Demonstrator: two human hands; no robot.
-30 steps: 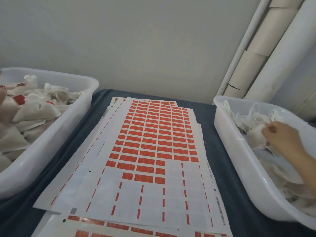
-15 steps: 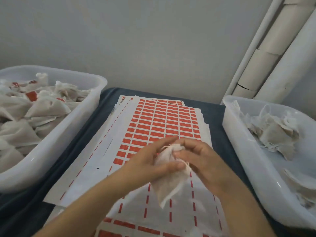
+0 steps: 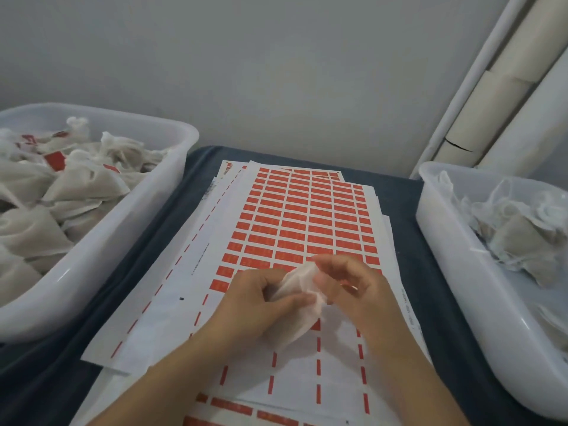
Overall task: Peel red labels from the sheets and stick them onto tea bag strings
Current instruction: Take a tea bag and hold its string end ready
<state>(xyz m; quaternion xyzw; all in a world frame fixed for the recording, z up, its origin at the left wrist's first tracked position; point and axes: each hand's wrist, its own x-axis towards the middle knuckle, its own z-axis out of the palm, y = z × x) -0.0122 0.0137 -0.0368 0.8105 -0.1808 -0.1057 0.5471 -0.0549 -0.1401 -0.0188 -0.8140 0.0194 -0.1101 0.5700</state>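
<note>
Dark blue cloth (image 3: 147, 256) over the table, grey wall (image 3: 276, 72) at far side, pale tubes (image 3: 504, 96), possibly cardboard rolls, leaning far right

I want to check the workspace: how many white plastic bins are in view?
2. One bin stands left of the label sheets, one bin right of them. Both run past the picture's edge; none other shows.

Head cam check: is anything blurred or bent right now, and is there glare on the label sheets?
Head view: the tea bag and the right hand are smeared by motion blur; the left hand is sharper. Wide-angle distortion bows the bin rims. Light is soft and even, with no glare on the label sheet; label print is too soft to read.
</note>
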